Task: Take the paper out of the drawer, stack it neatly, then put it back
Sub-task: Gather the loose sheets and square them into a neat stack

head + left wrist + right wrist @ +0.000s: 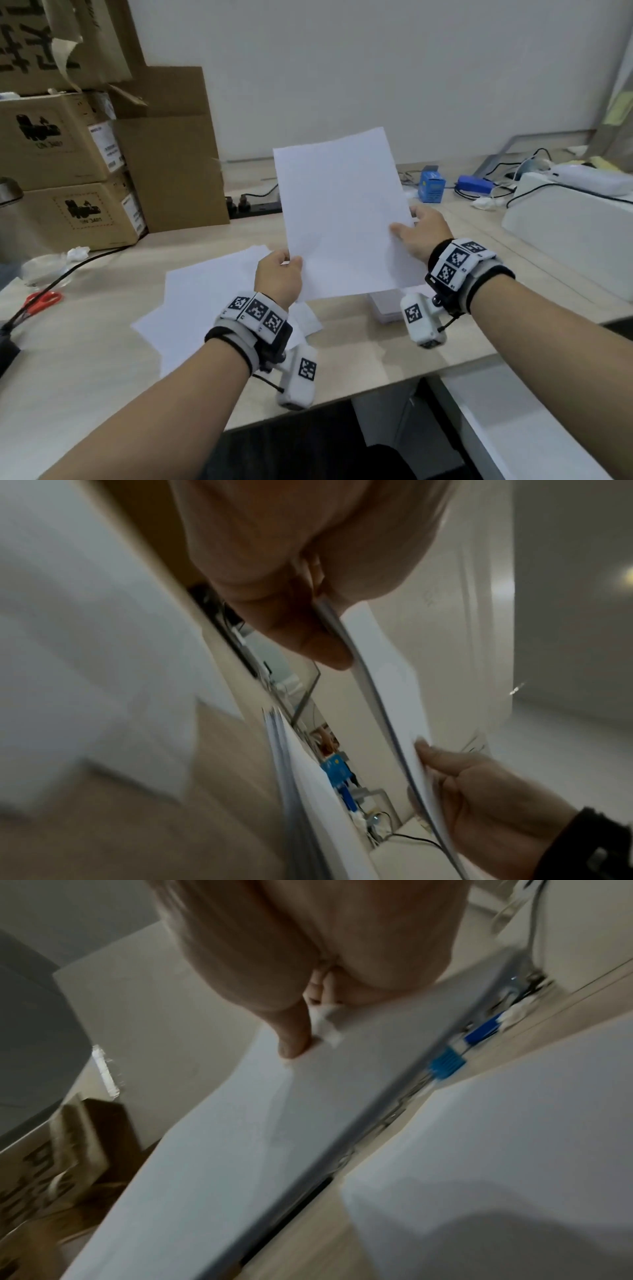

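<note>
Paper [342,212] stood mid-frame in the head view, left hand [277,277] pinching its lower-left edge, right hand [424,233] its right edge. Left-wrist view showed thumb and fingers clamping a thin, bowing sheaf; right-wrist likewise. Light, floppy, probably slippery: best gripped at opposite edges.

Stacked cardboard boxes [65,171] fill the far left of the wooden desk [102,359], with a taller flattened cardboard sheet [171,147] leaning against the wall just to their right. A black power strip [253,207] lies along the wall beside them. Red-handled scissors [42,301] rest near the left edge, next to a black cable [75,269] and a crumpled tissue [78,254]. On the far right sit a small blue box [431,186], a flat blue device [474,182] among tangled wires, and a white machine [565,219] with a black cord draped over it.
</note>
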